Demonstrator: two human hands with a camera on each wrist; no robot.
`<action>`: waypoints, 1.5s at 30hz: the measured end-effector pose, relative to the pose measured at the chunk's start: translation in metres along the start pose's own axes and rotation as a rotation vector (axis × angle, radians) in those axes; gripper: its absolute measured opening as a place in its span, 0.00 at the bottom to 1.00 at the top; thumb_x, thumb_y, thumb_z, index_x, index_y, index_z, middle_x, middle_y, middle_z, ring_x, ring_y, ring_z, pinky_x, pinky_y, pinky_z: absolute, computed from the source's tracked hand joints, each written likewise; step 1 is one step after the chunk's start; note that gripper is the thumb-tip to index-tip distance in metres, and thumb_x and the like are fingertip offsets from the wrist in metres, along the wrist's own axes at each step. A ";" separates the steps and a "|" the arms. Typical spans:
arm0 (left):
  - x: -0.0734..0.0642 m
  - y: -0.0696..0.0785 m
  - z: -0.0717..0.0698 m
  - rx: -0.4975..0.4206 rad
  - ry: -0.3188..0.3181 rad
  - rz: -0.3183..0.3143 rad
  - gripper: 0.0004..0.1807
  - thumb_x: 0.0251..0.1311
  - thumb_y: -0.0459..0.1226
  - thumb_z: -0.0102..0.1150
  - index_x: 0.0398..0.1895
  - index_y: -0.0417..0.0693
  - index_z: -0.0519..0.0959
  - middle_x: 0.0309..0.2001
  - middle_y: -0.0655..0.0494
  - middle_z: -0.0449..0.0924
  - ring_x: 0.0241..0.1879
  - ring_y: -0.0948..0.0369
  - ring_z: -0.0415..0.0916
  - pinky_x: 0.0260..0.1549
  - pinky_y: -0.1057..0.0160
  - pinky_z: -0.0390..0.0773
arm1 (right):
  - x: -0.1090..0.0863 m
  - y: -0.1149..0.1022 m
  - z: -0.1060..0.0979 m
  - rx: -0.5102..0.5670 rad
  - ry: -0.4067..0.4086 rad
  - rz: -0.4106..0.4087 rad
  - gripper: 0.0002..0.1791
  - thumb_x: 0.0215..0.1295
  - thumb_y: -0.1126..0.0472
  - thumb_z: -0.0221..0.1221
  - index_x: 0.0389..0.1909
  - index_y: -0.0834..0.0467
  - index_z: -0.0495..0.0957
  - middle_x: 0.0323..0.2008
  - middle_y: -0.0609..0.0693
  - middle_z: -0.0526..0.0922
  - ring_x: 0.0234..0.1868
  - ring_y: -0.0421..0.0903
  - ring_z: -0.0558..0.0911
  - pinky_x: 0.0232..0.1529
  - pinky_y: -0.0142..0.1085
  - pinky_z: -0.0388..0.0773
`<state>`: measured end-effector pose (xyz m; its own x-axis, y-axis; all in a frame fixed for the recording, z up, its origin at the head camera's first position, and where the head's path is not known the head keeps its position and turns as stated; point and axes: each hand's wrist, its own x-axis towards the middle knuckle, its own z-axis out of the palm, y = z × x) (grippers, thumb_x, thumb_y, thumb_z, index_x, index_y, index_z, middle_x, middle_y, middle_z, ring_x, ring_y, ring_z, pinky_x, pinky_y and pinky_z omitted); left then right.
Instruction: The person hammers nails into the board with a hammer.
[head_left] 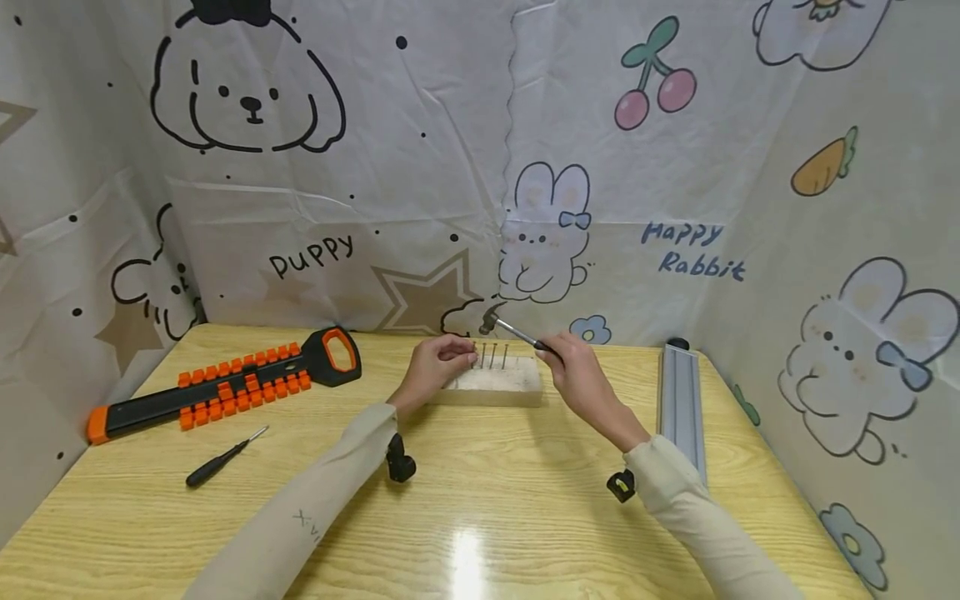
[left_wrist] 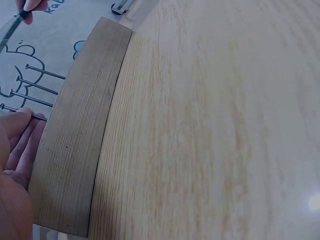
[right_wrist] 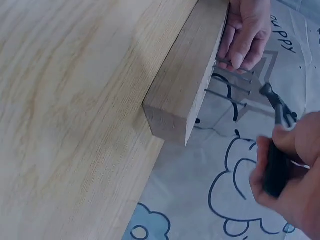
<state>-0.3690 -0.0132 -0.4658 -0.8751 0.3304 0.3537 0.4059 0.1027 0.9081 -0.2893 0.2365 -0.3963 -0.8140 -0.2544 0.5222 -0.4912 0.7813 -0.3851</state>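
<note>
A pale wooden block (head_left: 491, 392) lies on the table near its far edge, with several nails (head_left: 505, 357) standing upright in a row in its top. At the left end of that row, my left hand (head_left: 435, 367) pinches the leftmost nail (left_wrist: 9, 108) between thumb and fingers, close to the block. My right hand (head_left: 585, 383) grips the dark handle of a claw hammer (head_left: 517, 333). The hammer's head is raised above the nails, apart from them. In the right wrist view the hammer (right_wrist: 276, 102) is partly hidden by the fingers holding it.
On the left lies a long black and orange rack (head_left: 247, 383) with orange clips and a loop handle. A screwdriver (head_left: 225, 461) rests in front of it. To the right is a long grey case (head_left: 681, 400). Printed cloth (head_left: 420, 192) hangs behind the table (head_left: 525, 525).
</note>
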 end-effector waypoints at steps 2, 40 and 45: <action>0.000 0.000 -0.001 0.004 -0.002 -0.008 0.11 0.68 0.30 0.67 0.51 0.32 0.85 0.49 0.38 0.88 0.49 0.45 0.87 0.48 0.67 0.85 | -0.001 0.002 0.000 0.014 -0.028 -0.002 0.06 0.76 0.69 0.60 0.44 0.67 0.84 0.36 0.57 0.84 0.32 0.48 0.77 0.32 0.40 0.75; -0.002 0.003 -0.004 -0.007 -0.007 -0.034 0.11 0.69 0.31 0.67 0.51 0.33 0.85 0.49 0.41 0.88 0.48 0.49 0.87 0.46 0.69 0.84 | -0.021 0.051 -0.011 0.065 -0.235 0.582 0.17 0.82 0.64 0.51 0.49 0.74 0.82 0.38 0.65 0.87 0.29 0.47 0.78 0.29 0.35 0.72; 0.000 -0.001 -0.002 0.008 -0.013 -0.026 0.11 0.69 0.33 0.68 0.51 0.36 0.85 0.49 0.43 0.88 0.46 0.54 0.87 0.46 0.67 0.84 | -0.026 0.052 -0.007 0.072 -0.234 0.621 0.16 0.81 0.65 0.51 0.49 0.74 0.82 0.38 0.64 0.87 0.31 0.48 0.77 0.31 0.36 0.73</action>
<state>-0.3700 -0.0151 -0.4666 -0.8818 0.3398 0.3272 0.3853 0.1188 0.9151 -0.2917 0.2871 -0.4247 -0.9942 0.1073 0.0115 0.0776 0.7848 -0.6148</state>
